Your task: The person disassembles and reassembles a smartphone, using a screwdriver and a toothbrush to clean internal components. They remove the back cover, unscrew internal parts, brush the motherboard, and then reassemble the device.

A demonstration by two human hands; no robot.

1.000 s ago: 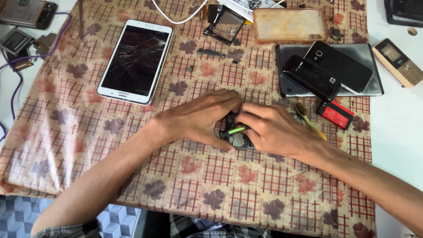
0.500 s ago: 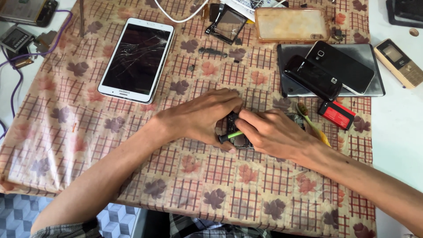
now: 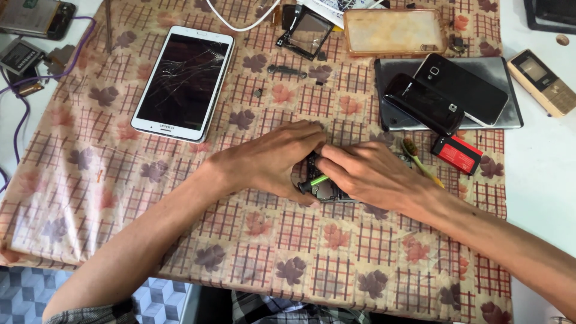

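Both hands, L (image 3: 273,162) & R (image 3: 372,174), pinch small dark phone board (image 3: 324,189) btwn them, green-handled tool (image 3: 315,181) across it.

Both hands are shifting only slightly over the small opened device (image 3: 324,183). The left hand (image 3: 270,162) is stretching its fingers further across the top, fingertips now meeting the right hand (image 3: 372,177). The green-handled screwdriver (image 3: 315,181) is tilting a little more upward between them. The view is drifting marginally, nothing else on the cloth moving.
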